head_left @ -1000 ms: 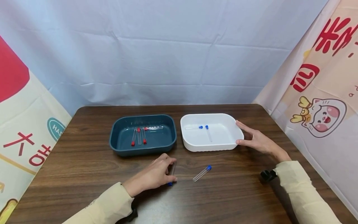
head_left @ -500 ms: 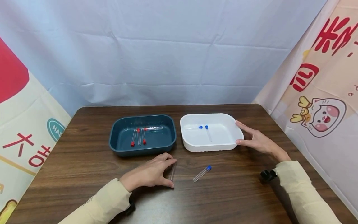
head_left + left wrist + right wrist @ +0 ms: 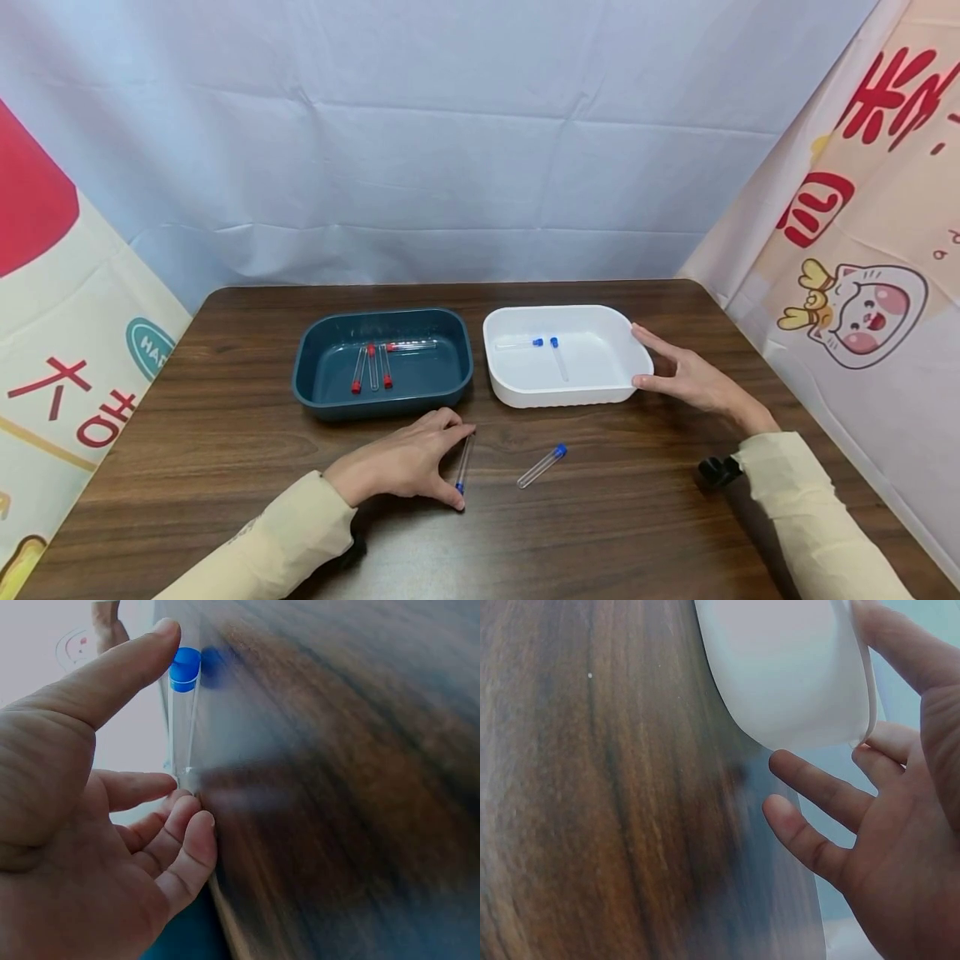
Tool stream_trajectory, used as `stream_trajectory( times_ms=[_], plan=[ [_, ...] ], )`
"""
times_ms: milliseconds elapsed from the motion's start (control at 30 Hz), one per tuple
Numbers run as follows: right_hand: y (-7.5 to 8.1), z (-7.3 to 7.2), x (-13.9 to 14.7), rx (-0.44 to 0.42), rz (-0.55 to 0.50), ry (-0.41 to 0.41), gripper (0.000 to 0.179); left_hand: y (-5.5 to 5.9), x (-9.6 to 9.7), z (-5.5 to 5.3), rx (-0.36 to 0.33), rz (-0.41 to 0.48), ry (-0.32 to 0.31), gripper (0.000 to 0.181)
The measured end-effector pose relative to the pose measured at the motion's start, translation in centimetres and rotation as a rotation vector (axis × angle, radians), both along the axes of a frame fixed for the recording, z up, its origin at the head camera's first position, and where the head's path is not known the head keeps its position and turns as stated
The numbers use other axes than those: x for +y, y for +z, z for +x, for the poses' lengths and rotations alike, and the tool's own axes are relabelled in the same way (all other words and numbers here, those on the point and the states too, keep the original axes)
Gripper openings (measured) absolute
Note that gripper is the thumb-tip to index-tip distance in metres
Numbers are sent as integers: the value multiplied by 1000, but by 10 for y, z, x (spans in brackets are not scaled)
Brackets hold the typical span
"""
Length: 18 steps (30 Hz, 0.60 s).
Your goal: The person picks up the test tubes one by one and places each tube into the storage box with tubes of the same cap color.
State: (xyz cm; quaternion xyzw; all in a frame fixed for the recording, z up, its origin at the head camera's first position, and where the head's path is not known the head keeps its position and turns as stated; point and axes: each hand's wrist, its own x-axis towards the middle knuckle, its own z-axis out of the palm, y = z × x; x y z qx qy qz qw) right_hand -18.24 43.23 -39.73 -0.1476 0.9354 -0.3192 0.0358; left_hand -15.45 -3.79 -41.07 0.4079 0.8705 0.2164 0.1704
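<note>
My left hand (image 3: 408,462) pinches a clear test tube (image 3: 466,458) end to end. Its thumb is at the blue cap (image 3: 184,669), and its fingertips meet the rounded end in the left wrist view. The tube lies close over the table. A second blue-capped test tube (image 3: 538,468) lies to the right of that hand. My right hand (image 3: 693,379) touches the right end of a white bin (image 3: 570,398), thumb and forefinger spread at its rim. In the right wrist view, the outer two fingers (image 3: 806,832) extend below the bin's end.
Inside the white bin lie two blue-capped test tubes (image 3: 560,360). A dark teal bin (image 3: 382,408) to its left contains several red-capped tubes (image 3: 373,367). Both bins stand on a wood-grain table (image 3: 600,517), with a pale cloth (image 3: 450,150) hanging behind.
My left thumb has shifted toward my body, and more of the held tube shows, its blue cap now in sight beside the thumb. My right hand has stayed at the white bin.
</note>
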Motion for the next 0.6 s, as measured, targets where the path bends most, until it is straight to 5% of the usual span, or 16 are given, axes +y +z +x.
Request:
stream_trajectory(
  times_ms=[600],
  plan=[
    [0,0,0,5,18,-6,85,0,8,0,68,-48,-1,90]
  ],
)
